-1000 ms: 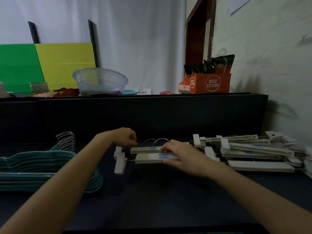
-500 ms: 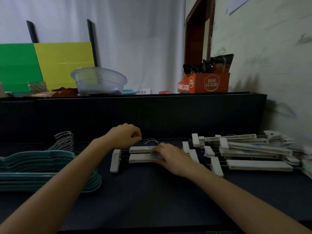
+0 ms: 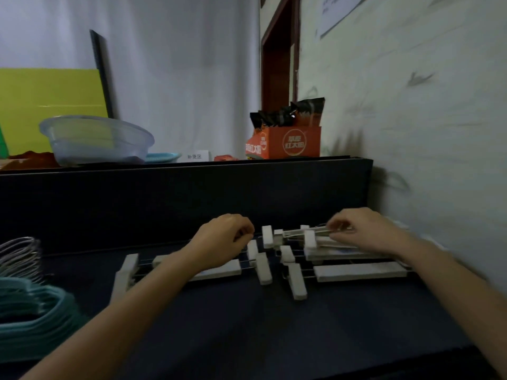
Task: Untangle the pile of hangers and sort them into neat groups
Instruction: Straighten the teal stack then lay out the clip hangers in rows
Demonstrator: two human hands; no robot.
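Observation:
Two white clip hangers lie side by side in the middle of the dark table. My left hand hovers over their far edge with curled fingers; whether it holds their hooks is hidden. To the right lies a pile of white clip hangers. My right hand pinches the bar of the top hanger of that pile. A stack of teal hangers with metal hooks lies at the left edge.
A black raised ledge runs behind the table. On it stand a clear plastic bowl, an orange snack box and a yellow board. A pale wall closes the right side.
My right hand left the middle hangers, moved right to the pile and took hold of its top hanger. My left hand stayed by the middle pair. The view swung right.

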